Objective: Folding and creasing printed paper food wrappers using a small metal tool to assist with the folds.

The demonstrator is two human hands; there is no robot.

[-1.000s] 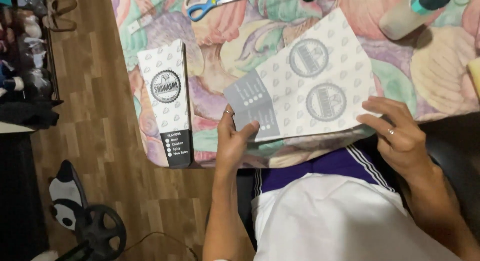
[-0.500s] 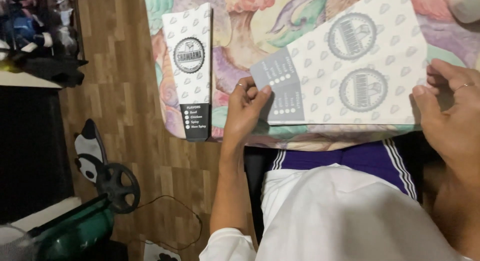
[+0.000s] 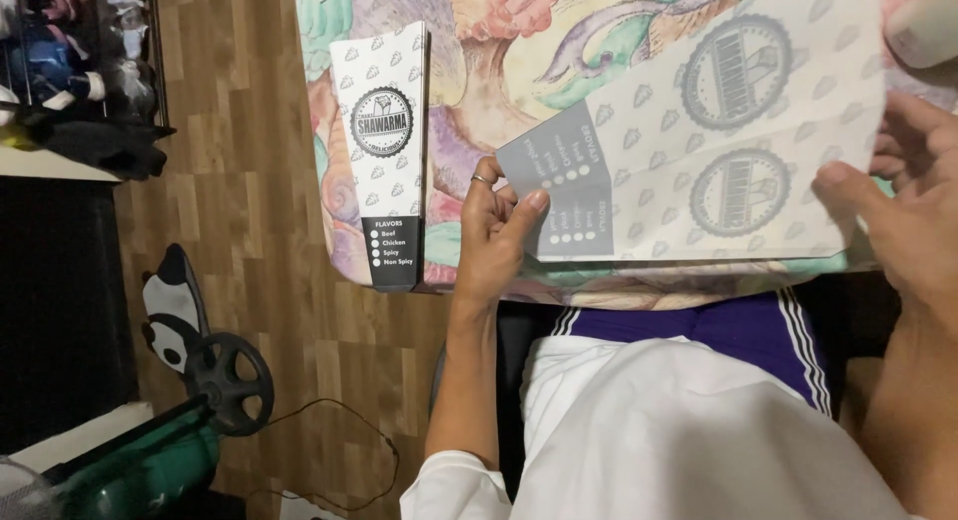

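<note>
A big flat paper sheet point(image 3: 738, 141) lies on a table point(image 3: 519, 41) with a bright, colourful cloth. The sheet is white with little grey shapes, two round grey stamps and a grey end. The left hand point(image 3: 496, 243) pinches the grey end of the sheet, with the thumb on top. A ring sits on one finger. The right hand point(image 3: 913, 216) lies spread out, fingers apart, on the other end of the sheet and presses it flat. The two hands are well apart, one at each end of the sheet. A folded paper sleeve point(image 3: 384, 151) of the same kind lies on the table, to the left of the sheet, not touching it.
</note>
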